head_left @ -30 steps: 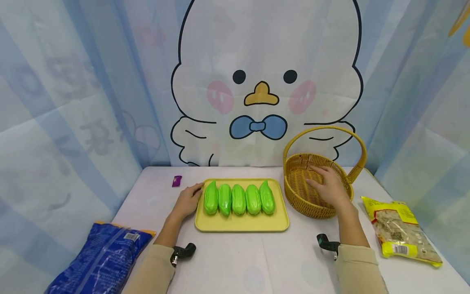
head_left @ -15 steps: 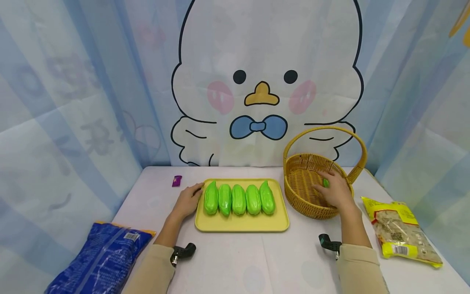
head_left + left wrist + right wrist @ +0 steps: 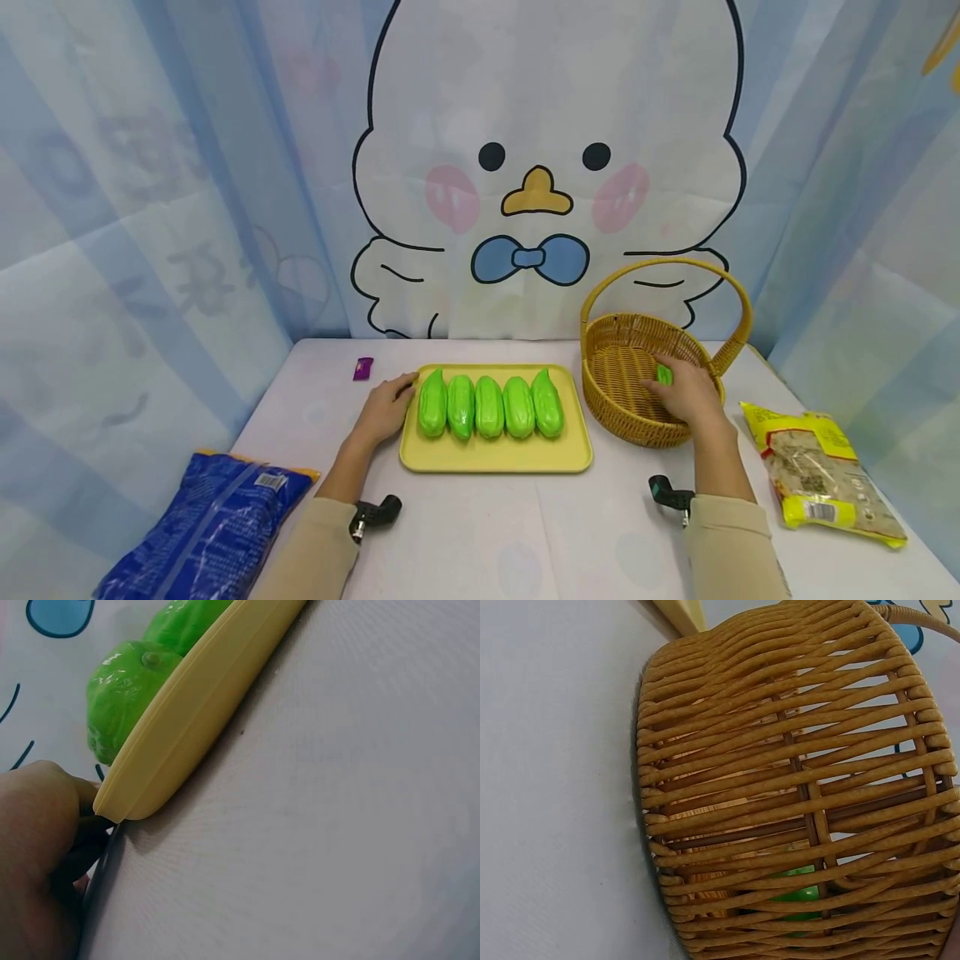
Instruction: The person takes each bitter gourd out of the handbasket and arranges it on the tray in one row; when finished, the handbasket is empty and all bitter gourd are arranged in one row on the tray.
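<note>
In the head view my right hand [image 3: 688,392] reaches into a wicker basket [image 3: 630,429]. Its thumb and fingers are around a small green vegetable [image 3: 664,374], mostly covered by the hand. Through the weave in the right wrist view, a bit of that green vegetable [image 3: 799,894] shows low inside the basket. My left hand [image 3: 387,407] rests at the left edge of a yellow tray [image 3: 495,460], fingers touching its rim. On the tray lie several glossy, ridged, long green vegetables [image 3: 490,407], plastic-looking, side by side. The left wrist view shows the left hand [image 3: 34,847] at the tray's corner.
A small purple wrapped packet [image 3: 363,368] lies behind my left hand. A blue bag [image 3: 213,529] stands at the table's left, a yellow and clear food bag [image 3: 821,475] at its right. The basket's tall handle [image 3: 667,261] arches over it. A printed curtain rises behind.
My right hand shifts slightly right and down inside the basket, and its fingers close around the green vegetable, which has come into sight. The left hand and tray stay put.
</note>
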The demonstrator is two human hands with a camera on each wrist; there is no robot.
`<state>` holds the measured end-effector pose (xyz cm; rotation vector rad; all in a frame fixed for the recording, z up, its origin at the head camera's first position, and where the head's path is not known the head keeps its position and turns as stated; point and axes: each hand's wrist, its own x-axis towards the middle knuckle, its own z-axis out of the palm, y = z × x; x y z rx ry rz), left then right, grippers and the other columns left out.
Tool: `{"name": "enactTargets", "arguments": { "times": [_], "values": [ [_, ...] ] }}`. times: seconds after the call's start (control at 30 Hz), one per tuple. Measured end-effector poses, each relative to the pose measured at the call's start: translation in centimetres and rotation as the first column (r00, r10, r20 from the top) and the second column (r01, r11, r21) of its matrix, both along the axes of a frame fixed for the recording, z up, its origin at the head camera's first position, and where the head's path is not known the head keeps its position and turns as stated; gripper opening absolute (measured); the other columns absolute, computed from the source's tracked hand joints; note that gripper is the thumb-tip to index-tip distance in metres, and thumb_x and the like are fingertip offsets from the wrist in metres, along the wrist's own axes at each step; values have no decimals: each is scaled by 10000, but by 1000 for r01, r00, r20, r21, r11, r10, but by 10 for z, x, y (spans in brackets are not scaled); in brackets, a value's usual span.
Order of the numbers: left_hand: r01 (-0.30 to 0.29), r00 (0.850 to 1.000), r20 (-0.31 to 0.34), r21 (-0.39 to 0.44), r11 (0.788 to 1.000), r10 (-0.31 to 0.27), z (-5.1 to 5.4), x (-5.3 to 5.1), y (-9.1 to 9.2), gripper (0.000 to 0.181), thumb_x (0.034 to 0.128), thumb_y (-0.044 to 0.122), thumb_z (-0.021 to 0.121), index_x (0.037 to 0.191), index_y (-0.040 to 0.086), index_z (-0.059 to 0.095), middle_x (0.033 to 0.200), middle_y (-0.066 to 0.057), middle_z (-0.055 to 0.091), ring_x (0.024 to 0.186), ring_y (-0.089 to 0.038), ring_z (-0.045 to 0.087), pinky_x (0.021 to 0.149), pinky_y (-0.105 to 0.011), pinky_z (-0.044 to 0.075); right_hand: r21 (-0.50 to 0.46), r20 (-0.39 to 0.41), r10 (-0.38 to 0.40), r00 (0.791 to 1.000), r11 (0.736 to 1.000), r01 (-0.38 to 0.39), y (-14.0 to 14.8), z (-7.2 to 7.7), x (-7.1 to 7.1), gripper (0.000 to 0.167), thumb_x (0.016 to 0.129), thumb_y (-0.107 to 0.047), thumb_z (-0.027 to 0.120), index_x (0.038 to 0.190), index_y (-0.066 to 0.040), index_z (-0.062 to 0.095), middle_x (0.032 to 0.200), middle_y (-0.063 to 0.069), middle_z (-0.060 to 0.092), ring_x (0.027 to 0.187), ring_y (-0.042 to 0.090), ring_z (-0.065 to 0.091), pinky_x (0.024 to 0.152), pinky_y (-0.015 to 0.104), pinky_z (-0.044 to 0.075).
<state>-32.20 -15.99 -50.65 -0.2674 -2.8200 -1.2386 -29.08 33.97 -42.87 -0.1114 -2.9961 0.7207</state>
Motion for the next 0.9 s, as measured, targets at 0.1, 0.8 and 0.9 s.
{"name": "enactTargets", "arguments": {
  "times": [0.1, 0.8, 0.9],
  "values": [
    [2, 1000, 1, 1, 1000, -2, 0, 0, 0, 450, 1114, 199, 448, 1535, 48, 501, 1570, -178, 513, 1510, -371, 416, 1326, -523, 177, -3, 22, -5, 1000, 1000, 5, 0, 0, 0, 657, 1028, -310, 657, 1561, -5, 426, 1565, 376, 382, 1426, 666, 269, 1142, 807, 266],
    [5, 1000, -14, -13, 1000, -5, -4, -2, -2, 449, 1114, 199, 451, 1533, 47, 504, 1565, -176, 519, 1504, -368, 426, 1324, -530, 183, 36, 66, 41, 997, 998, -44, -2, 3, 1, 523, 1027, -179, 635, 1503, 3, 514, 1519, 406, 374, 1381, 594, 395, 1099, 747, 390],
    [9, 1000, -15, -11, 1000, -9, -4, -2, -2, 450, 1114, 199, 450, 1535, 48, 502, 1565, -177, 518, 1504, -371, 426, 1324, -530, 182, 46, 109, 37, 993, 998, -42, -2, 5, 1, 527, 1033, -184, 625, 1510, 2, 502, 1506, 419, 352, 1383, 599, 381, 1105, 759, 376]
  ]
}}
